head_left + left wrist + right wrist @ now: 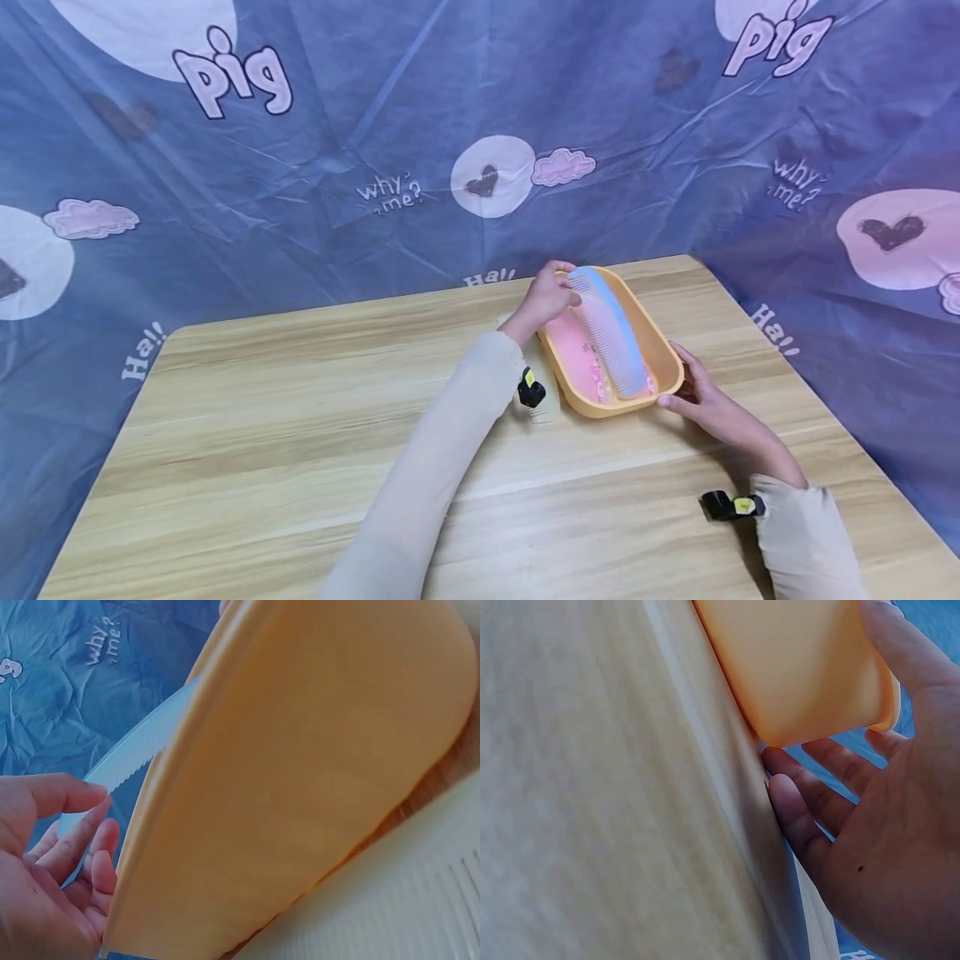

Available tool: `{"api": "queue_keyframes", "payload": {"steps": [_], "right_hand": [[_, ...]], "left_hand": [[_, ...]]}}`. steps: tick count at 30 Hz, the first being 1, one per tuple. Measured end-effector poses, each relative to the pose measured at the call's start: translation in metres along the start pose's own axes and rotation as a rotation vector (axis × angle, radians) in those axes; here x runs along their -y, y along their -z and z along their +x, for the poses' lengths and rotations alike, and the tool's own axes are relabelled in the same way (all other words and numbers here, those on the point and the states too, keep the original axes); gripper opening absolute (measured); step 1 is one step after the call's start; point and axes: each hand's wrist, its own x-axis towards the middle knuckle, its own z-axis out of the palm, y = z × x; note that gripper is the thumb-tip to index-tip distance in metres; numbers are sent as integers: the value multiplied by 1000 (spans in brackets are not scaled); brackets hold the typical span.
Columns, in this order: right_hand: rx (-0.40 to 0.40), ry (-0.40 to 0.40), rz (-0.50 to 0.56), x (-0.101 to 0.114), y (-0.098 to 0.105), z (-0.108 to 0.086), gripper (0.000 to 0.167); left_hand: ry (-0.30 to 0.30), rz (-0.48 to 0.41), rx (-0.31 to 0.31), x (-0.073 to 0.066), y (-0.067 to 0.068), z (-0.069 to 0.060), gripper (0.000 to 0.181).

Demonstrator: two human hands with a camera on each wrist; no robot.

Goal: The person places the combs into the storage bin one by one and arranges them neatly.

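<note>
A large comb (628,329), blue along its back and pink to lilac toward the teeth, slants lengthwise in a yellow-orange plastic tray (609,410). My left hand (549,296) pinches the comb's far end between thumb and fingers, above the tray's far left rim. In the left wrist view, that end of the comb sticks out past the rim. My right hand (708,404) holds the tray's near right corner, thumb at the rim. Its other fingers (840,769) spread behind the corner in the right wrist view. Beside the comb lies a pink item (572,354) with small pink decorations.
A pale cream comb (546,408) lies on the wooden table (300,433) at the tray's left side, partly hidden by my left arm and the tray. A blue printed cloth (337,125) hangs behind the table and along its right side.
</note>
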Motion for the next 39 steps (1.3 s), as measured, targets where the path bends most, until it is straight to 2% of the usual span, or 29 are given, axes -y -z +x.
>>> {"api": "queue_keyframes", "payload": {"steps": [4,8,13,17,21,26,30,33,39], "right_hand": [[-4,2,-2,1,0,0,85],[-8,7,-3,-1,-1,0,85],[-7,17,13,-3,-2,-1,86],[-13,4,8,-2,-1,-1,86],[-12,-5,6,-1,-1,0,86],[-8,-21,16,0,-2,0,86],[-2,-13,21,0,-4,1,86],[4,-5,24,0,-4,1,86],[-1,-9,31,-1,-3,1,85]], "left_hand": [[-11,104,16,1,1,2,55],[-1,207,5,0,1,3,53],[43,422,-6,-2,-2,4,50],[25,544,-3,0,-5,7,48],[-2,609,-21,1,-8,9,47],[-5,668,-31,3,-8,11,48],[-51,777,-59,6,-7,12,45],[-90,821,-96,8,-4,13,44],[-135,732,-100,9,3,12,50]]}}
